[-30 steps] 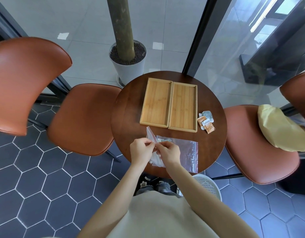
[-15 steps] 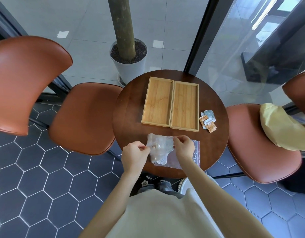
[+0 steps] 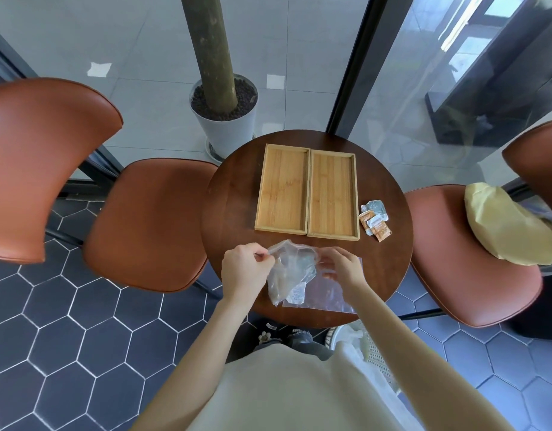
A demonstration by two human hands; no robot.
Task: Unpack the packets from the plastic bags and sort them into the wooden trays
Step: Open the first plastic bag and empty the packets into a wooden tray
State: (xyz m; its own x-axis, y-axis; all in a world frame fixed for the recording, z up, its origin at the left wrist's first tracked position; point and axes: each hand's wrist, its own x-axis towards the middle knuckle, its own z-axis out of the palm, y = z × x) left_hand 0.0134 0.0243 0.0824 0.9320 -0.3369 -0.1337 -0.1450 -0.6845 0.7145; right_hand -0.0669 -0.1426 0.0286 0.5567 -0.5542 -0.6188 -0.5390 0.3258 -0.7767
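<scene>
Hands farther apart than half second ago; clear plastic bag point(image 3: 292, 272) mouth pulled wider, bag lifted off table. Left hand point(image 3: 245, 273) pinches bag's left rim; right hand point(image 3: 343, 269) fingers curl over right rim, gripping it. Second flat bag point(image 3: 327, 293) lies beneath, partly covered. Contents of held bag blurred, white packet faintly visible. Two wooden trays point(image 3: 282, 189) side by side, both bare. Loose packets point(image 3: 374, 219) just right of trays. Round table point(image 3: 231, 213) near edge hidden by arms; free surface left of trays.
</scene>
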